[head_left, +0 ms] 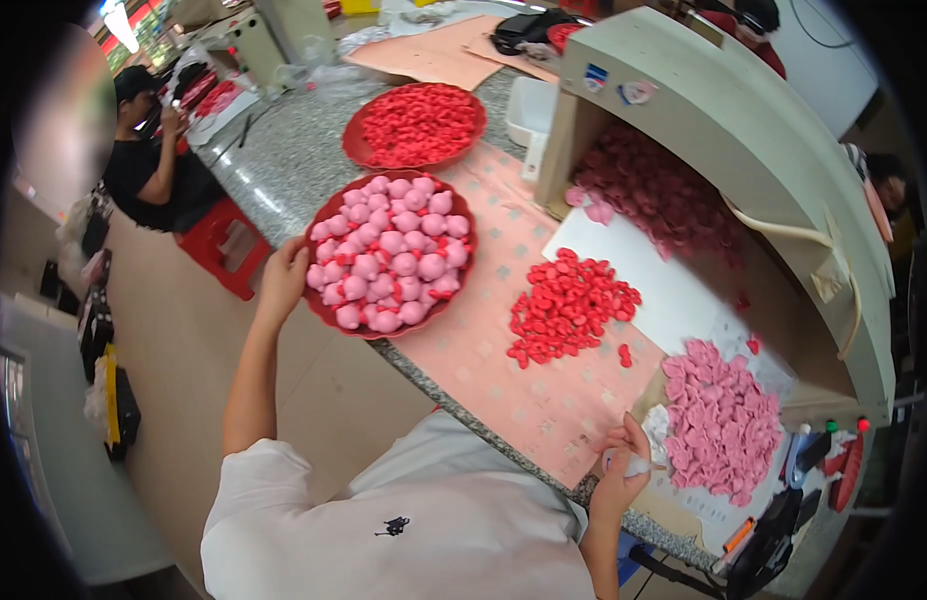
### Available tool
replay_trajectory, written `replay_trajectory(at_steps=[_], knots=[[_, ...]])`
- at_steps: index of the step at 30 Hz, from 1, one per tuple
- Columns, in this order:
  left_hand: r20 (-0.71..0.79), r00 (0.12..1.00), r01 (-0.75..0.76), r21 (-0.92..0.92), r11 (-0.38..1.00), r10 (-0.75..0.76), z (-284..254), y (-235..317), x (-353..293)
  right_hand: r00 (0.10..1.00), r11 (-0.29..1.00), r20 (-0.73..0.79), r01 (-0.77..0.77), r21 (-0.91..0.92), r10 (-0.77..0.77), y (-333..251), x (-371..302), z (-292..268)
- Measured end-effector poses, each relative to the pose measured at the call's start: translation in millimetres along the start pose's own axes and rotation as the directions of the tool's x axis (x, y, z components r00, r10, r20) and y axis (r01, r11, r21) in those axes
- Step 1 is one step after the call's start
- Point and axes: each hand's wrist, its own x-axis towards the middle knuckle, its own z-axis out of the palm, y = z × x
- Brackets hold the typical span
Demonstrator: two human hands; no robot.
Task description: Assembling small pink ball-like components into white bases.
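Note:
My left hand [284, 278] grips the left rim of a round red tray [462, 288], which overhangs the table's near edge. Pink ball-shaped pieces [392, 242] with small red parts fill it. Down at the right, by the table edge, my right hand [624, 472] is closed around a small translucent squeeze bottle [636, 465] with a thin tip. Beside that hand lie a crumpled white tissue [657, 424] and a heap of pink petal-like pieces [722, 422]. Small glossy red pieces [572, 308] are piled on the pink patterned cloth [474, 345] between my hands.
Another red tray [471, 140] of red pieces stands behind. A curved grey hood [724, 130] covers more pink pieces [664, 180] at the right. A white bin [530, 108] stands beside it. An orange marker [739, 535] lies lower right. One person [144, 150] sits far left near a red stool [224, 245].

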Motion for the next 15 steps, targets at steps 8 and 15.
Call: replay_trajectory(at_steps=[8, 15], knots=[[-0.144, 0.986, -0.043, 0.268, 0.963, 0.084, 7.3, 83.2, 35.1, 0.986, 0.981, 0.149, -0.093, 0.167, 0.068, 12.7, 43.0, -57.2], [0.141, 0.85, -0.469, -0.235, 0.852, 0.507, 143.1, 338.6, -59.5, 0.994, 0.999, 0.103, -0.038, -0.01, 0.039, 29.6, 58.1, -113.6]])
